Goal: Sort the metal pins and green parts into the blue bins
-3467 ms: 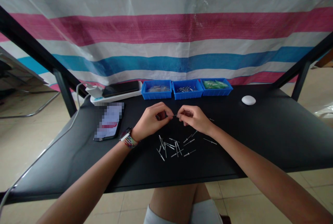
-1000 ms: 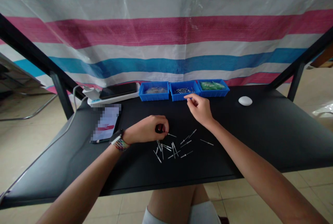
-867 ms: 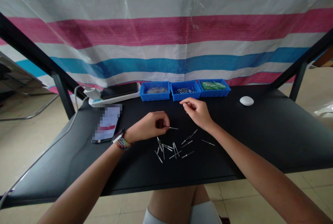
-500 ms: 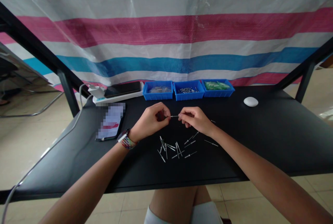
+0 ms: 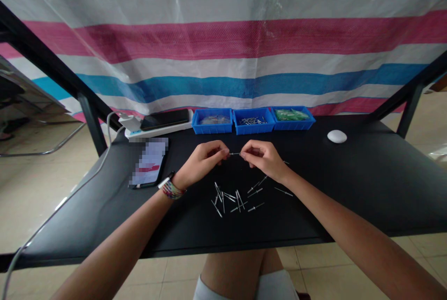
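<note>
A thin silver pop rivet (image 5: 234, 153) is stretched level between my two hands over the black table. My left hand (image 5: 209, 158) pinches one end of it between thumb and finger. At the other end, my right hand (image 5: 260, 156) is pinched shut on the same rivet. Several loose pop rivets (image 5: 223, 196) lie in a heap nearer the table's front edge, below my hands. A few more rivets (image 5: 256, 192) are scattered to the right, one (image 5: 283, 191) close to my right forearm.
At the back stand three blue bins: a left bin (image 5: 212, 129) with small pale parts, a middle bin (image 5: 254, 129) with rivets, a right bin (image 5: 295, 124) with green packets. A white mouse (image 5: 337, 136), phone (image 5: 149, 163), and power strip (image 5: 160, 131) carrying a dark phone (image 5: 165, 119) also rest here.
My left hand has turned slightly, its thumb now lying over the fingers at the rivet's end. My right fingers have shifted a little on the other end. The loose rivets have not moved.
</note>
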The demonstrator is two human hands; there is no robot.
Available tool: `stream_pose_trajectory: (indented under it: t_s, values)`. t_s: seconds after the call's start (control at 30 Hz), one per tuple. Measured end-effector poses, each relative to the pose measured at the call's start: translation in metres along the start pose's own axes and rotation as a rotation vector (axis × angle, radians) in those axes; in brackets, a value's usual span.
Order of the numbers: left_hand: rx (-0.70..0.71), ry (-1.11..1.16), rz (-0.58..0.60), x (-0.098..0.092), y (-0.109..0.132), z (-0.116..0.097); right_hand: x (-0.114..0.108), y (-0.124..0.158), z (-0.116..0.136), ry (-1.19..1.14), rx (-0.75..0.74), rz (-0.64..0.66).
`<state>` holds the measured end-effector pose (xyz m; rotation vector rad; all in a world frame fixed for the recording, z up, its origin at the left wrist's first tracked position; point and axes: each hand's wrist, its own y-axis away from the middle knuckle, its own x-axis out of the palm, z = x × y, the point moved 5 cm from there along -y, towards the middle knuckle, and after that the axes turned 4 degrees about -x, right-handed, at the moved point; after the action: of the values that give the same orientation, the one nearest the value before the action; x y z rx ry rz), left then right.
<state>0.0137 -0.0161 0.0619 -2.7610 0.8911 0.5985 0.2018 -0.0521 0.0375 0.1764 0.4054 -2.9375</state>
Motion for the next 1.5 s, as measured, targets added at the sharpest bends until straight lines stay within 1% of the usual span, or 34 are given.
stream_pose_trajectory:
  t_s: [0.07,0.2,0.37,0.47,0.67,0.8,0.87,0.97,1.1,1.27,1.37,1.5]
  values:
    - [-0.01,0.032,0.012,0.0011,-0.0002,0.0002,0.0004,0.0007,0.0008,0.015,-0.011,0.002]
    - [-0.017,0.067,-0.001,0.0026,-0.0005,0.0038,0.0002,0.0007,-0.0007,0.018,-0.011,-0.01]
    - [0.022,0.039,-0.078,0.0003,-0.0004,0.0047,0.0012,-0.0007,-0.0029,-0.019,0.023,0.013]
    - [0.025,0.034,-0.101,-0.0003,0.0004,0.0028,0.0014,-0.0011,-0.0012,-0.029,0.019,0.023]
    - [0.034,0.122,-0.095,0.0012,0.0011,-0.0001,0.002,-0.0002,0.0006,-0.03,0.017,0.013]
    - [0.01,0.179,-0.053,0.0027,0.0003,0.0026,0.001,0.0006,0.0002,-0.037,-0.007,-0.041]
    - [-0.009,0.151,-0.02,0.0036,0.0,0.0049,0.0,0.0009,-0.0004,-0.033,-0.018,-0.065]
    - [-0.027,0.101,0.016,0.0046,-0.0002,0.0079,-0.0006,0.001,-0.0022,-0.015,-0.03,-0.059]
    - [-0.026,0.097,0.024,0.0058,0.0,0.0089,-0.0011,0.0004,-0.0049,-0.002,-0.043,-0.049]
    - [0.004,0.119,-0.025,0.0051,0.0001,0.0074,0.0004,-0.0001,-0.0035,-0.032,-0.005,-0.026]
    - [0.013,0.083,-0.06,0.0035,0.0005,0.0075,0.0022,-0.0001,-0.0021,-0.042,0.021,0.004]
    - [0.024,0.038,-0.078,0.0032,0.0009,0.0065,0.0027,0.0003,-0.0022,-0.031,0.01,0.004]
